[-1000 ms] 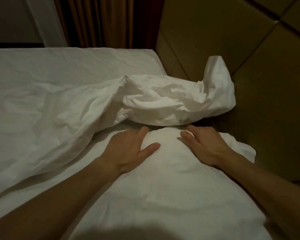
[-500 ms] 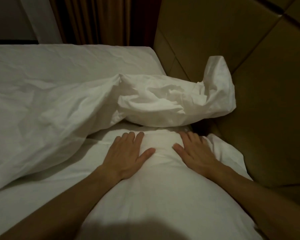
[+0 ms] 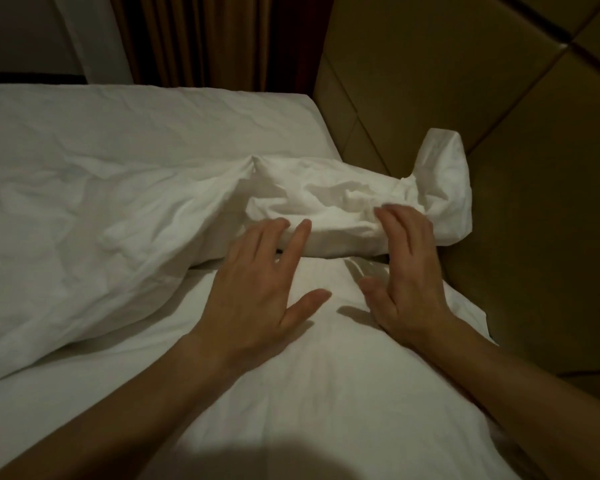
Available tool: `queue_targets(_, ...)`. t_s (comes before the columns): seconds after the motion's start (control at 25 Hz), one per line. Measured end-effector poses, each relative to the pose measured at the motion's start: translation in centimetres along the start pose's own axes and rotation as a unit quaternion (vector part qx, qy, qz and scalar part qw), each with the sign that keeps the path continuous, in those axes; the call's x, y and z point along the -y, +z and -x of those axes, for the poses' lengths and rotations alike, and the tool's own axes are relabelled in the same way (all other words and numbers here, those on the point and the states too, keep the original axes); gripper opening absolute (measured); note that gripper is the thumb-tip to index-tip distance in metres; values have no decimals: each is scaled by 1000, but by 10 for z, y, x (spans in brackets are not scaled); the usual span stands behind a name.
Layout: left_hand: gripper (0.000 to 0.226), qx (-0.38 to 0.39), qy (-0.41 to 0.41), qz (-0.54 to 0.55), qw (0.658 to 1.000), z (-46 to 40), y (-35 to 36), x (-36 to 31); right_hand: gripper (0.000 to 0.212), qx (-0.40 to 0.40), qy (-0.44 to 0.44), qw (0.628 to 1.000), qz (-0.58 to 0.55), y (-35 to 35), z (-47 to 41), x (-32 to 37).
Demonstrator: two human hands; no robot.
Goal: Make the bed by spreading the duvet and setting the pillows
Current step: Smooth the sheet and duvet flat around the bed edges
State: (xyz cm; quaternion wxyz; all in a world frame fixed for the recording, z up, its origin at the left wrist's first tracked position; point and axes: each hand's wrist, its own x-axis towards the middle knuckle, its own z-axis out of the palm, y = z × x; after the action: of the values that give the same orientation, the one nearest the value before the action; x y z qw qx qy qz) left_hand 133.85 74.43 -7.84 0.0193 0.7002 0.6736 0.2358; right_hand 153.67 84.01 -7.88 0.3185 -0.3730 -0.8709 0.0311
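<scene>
Although the light is dim, the head view shows both hands flat and spread at the middle of the frame: the left hand (image 3: 257, 299) lies on the pillow (image 3: 291, 393) with fingers straight and apart, gripping nothing, its fingertips reaching the bunched edge of the duvet (image 3: 118, 237); the right hand (image 3: 409, 271) is likewise flat with straight fingers, holding nothing, its tips on the crumpled duvet corner (image 3: 444, 188) that stands up against the padded headboard (image 3: 499, 98) at the right. The pillow fills the lower centre of the frame, running under both forearms, and the duvet lies heaped across the left and middle, over the bare sheet (image 3: 136, 116) at the upper left; a curtain (image 3: 205, 39) hangs at the top. The duvet looks soft, light and limp, so it will likely fold and sag wherever it is not supported, and cloth this smooth may slide over the pillowcase. A pinch on the raised corner and another further along the bunched edge would probably give the best hold for drawing it out flat. The pillow looks plump and yielding, best taken by its two ends.
</scene>
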Motion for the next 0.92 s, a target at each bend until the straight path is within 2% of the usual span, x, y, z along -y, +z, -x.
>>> queue_targets(0.08, 81, -41, 12, -63, 997, -15, -1, 15, 86, 38, 12, 998, 51, 11, -16, -6)
queue_targets(0.2, 92, 7, -33, -154, 988, -43, 15, 47, 102, 127, 57, 984, 114, 41, -34, -27)
queue_targets(0.28, 94, 19, -39, -181, 983, -53, 29, 59, 109, 143, 80, 979, 122, 62, -40, -41)
queue_targets(0.44, 95, -5, -34, -237, 971, -77, 37, 77, 103, 97, 77, 986, 109, 83, -51, -55)
queue_targets(0.56, 98, 30, -66, -182, 981, -83, 35, 88, 94, 111, 85, 986, 94, 83, -61, -59)
queue_targets(0.64, 95, 40, -84, -169, 981, -82, 27, 86, 98, 99, 81, 986, 103, 77, -66, -60)
queue_targets(0.8, 94, 27, -70, -159, 984, -107, -23, 66, 90, 37, 79, 991, 103, 32, -101, -50)
queue_targets(0.92, 95, -22, -71, -158, 985, -134, -78, 43, 82, -32, 60, 994, 83, -26, -146, -30)
